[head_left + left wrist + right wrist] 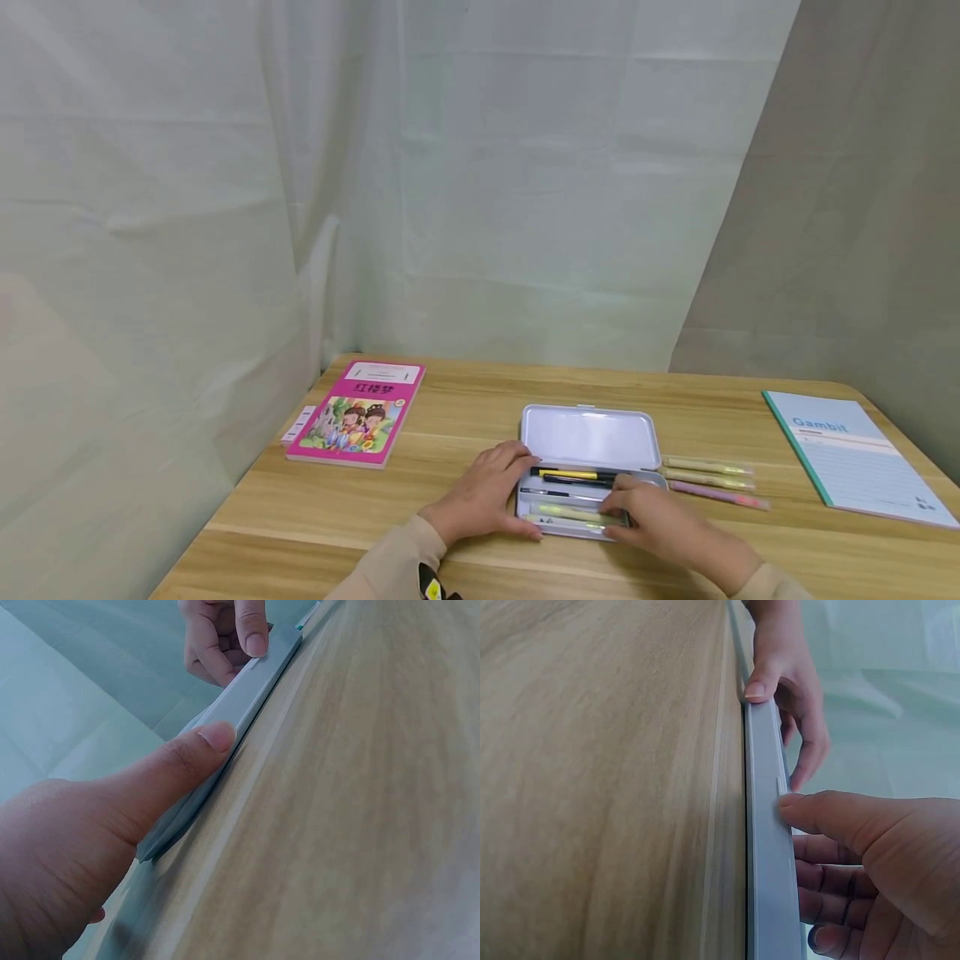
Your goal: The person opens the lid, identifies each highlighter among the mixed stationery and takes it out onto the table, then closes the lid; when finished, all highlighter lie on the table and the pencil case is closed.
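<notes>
A white pencil case (588,437) lies on the table with its lid tipped back. Inside are a black-and-yellow pen (566,472), other dark pens and pale yellow highlighters (573,512). My left hand (487,492) grips the case's left end, with the thumb along the front wall (247,694) and the fingers reaching over the far side. Over the right part of the tray is my right hand (656,517), fingers bent down among the highlighters. Its thumb touches the front rim (769,825) in the right wrist view. Whether these fingers pinch a highlighter is hidden behind the wall.
Right of the case lie two yellow highlighters (708,472) and a pink one (720,495). A pale blue notebook (855,458) rests farther right. At the left edge a pink book (356,412) partly covers a white item (297,425). Pale curtains (525,208) hang behind the table.
</notes>
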`<action>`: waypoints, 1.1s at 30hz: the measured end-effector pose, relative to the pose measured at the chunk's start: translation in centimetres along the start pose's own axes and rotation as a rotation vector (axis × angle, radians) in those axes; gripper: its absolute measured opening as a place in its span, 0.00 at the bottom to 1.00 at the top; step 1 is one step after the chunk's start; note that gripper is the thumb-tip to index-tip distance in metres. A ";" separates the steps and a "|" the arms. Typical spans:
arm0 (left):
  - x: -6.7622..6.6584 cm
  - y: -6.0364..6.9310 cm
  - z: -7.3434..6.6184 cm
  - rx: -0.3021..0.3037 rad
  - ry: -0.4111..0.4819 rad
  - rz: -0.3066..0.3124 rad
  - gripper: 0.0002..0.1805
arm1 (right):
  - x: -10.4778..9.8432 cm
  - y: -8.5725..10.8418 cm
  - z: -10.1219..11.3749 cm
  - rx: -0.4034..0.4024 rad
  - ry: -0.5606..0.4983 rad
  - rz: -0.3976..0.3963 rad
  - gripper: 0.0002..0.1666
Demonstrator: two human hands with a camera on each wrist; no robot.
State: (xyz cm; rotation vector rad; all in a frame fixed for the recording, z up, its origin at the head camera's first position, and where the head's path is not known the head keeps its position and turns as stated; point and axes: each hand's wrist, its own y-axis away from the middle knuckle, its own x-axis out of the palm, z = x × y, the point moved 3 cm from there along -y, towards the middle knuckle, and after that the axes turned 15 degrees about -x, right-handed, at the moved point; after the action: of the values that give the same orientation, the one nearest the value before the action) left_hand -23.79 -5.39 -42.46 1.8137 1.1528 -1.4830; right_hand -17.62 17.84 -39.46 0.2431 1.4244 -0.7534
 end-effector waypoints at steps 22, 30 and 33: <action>0.1 -0.1 0.0 0.007 0.010 0.000 0.52 | 0.3 -0.4 -0.3 0.035 -0.064 0.016 0.14; 0.1 -0.1 0.1 0.001 0.015 -0.001 0.52 | 0.3 -0.5 -0.4 0.018 -0.057 0.007 0.15; 0.1 -0.1 0.1 0.002 0.013 -0.003 0.52 | 0.3 -0.5 -0.5 0.020 -0.064 0.002 0.15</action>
State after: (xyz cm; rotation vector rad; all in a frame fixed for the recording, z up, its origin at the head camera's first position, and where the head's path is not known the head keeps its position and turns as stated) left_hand -23.90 -5.38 -42.59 1.8261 1.1607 -1.4764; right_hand -18.32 17.60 -39.67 0.2343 1.3567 -0.7673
